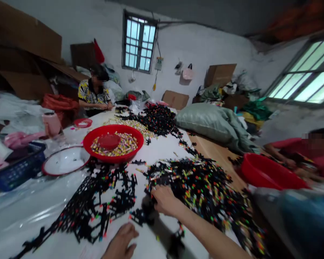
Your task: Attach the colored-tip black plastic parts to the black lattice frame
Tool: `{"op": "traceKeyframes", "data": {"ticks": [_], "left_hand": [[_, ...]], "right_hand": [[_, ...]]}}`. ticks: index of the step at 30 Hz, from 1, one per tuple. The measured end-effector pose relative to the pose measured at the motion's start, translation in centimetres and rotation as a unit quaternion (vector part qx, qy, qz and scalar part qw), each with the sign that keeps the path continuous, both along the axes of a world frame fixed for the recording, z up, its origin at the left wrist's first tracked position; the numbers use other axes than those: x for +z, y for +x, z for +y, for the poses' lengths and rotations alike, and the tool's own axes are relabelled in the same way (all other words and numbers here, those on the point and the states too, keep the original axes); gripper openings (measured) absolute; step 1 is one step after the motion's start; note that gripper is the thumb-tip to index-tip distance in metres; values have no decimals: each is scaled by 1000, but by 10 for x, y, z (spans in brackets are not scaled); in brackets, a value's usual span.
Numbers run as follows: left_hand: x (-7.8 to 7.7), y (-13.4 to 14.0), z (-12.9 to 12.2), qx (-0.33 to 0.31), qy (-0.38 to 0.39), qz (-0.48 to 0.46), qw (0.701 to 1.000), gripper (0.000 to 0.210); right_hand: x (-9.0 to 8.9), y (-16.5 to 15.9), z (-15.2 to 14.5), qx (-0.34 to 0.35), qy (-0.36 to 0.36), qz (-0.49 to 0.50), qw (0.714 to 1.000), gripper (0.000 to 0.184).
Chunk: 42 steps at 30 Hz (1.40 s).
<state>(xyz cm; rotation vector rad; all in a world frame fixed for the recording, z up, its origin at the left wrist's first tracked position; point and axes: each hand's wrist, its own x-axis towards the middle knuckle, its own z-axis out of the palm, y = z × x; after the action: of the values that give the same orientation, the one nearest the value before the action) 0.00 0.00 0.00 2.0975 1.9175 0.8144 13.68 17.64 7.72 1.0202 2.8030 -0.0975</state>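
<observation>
I see the left hand gaping at seven o'clock; apart, the right hand by black pieces, grip unclear.

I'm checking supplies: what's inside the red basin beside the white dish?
The red basin holds many small pieces, mostly yellow and pink, with a smaller red bowl among them. The bowl hides whatever lies beneath it, and the pieces cover the basin's floor.

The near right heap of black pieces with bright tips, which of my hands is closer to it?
Right. Your right hand is at the left edge of the heap; your left hand is apart from it, farther left and nearer you.
</observation>
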Motion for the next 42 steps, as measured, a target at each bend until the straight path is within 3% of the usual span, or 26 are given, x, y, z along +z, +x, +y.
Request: {"op": "traceKeyframes", "data": {"ticks": [1, 2, 4, 6, 9, 12, 15, 20, 24, 28, 32, 34, 35, 39, 42], "left_hand": [[6, 4, 0, -58, -16, 37, 997, 12], [12, 9, -1, -70, -23, 41, 996, 15], [20, 18, -14, -71, -31, 45, 996, 24], [18, 25, -40, -32, -11, 67, 997, 28], [-9, 30, -91, 13, 56, 142, 988, 29], [-46, 35, -122, 2, 124, 201, 972, 38], [-57, 45, -122, -27, 140, 211, 967, 45], [-31, 59, -102, -91, 126, 193, 969, 43], [-22, 55, -103, -53, 155, 173, 971, 37], [-29, 46, -111, -52, 162, 189, 967, 38], [-38, 45, -117, -60, 168, 225, 958, 46], [-40, 47, -118, -56, 164, 232, 957, 46], [-40, 48, -118, -55, 162, 232, 958, 46], [-35, 50, -116, -56, 143, 210, 966, 48], [-34, 54, -112, -48, 112, 206, 971, 50]], "right_hand": [[-9, 4, -12, -36, -45, -8, 998, 34], [-17, 7, -20, -70, -80, -13, 994, 40], [-28, 15, -24, -124, -116, -8, 986, 53], [-31, 26, -20, -152, -130, 14, 980, 64], [-25, 45, -13, -169, -157, 53, 972, 71], [-22, 54, -13, -178, -184, 72, 964, 66], [-22, 49, -15, -174, -204, 78, 960, 62], [-13, 49, -21, -133, -239, 116, 955, 40], [-7, 81, -33, -142, -230, 180, 946, 42], [-18, 115, -48, -198, -267, 309, 891, 40], [-28, 120, -59, -242, -335, 374, 830, 35], [-26, 116, -63, -245, -339, 352, 837, 32], [-25, 114, -65, -236, -323, 333, 854, 32], [-24, 119, -76, -171, -152, 185, 956, 31], [-30, 132, -86, -149, -77, 80, 983, 29]]}}
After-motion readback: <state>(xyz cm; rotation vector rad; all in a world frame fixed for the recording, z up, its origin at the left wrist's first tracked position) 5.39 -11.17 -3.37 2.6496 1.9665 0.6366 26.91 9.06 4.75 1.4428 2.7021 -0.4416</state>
